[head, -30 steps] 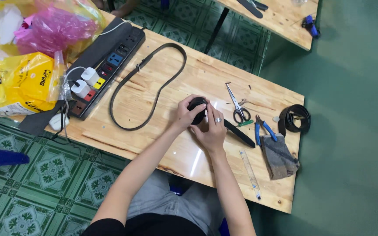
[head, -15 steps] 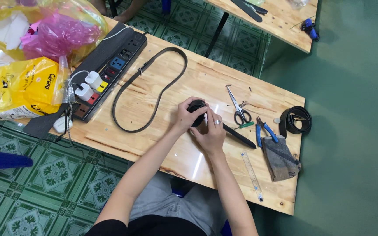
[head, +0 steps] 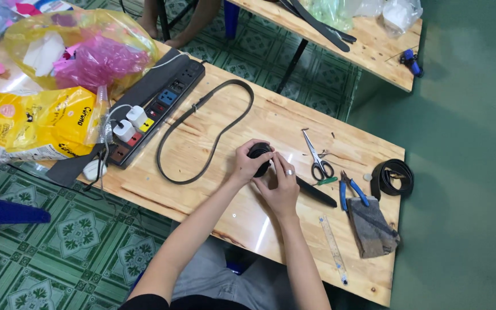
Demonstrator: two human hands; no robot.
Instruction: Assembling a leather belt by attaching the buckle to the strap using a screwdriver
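My left hand [head: 245, 165] and my right hand [head: 281, 185] meet over the middle of a wooden table [head: 242, 218]. Together they hold a tightly coiled black belt [head: 259, 155], the left hand cupping it from the left and the right hand's fingers pressed on its near side. A ring shows on one right finger. A black strip [head: 317, 193] runs out from under my right hand toward the right. Most of the coil is hidden by my fingers.
A long black belt [head: 202, 135] loops on the table's left. A black power strip [head: 156, 112] with white plugs lies beyond it, beside yellow and pink plastic bags [head: 35, 123]. Scissors [head: 317, 161], blue-handled pliers [head: 352, 192], a grey cloth [head: 373, 229], a clear ruler [head: 333, 247] and another coiled belt [head: 393, 177] lie right.
My hands stay on the coiled belt with only small finger shifts. The view has tilted, so the table and everything on it sit lower in the frame.
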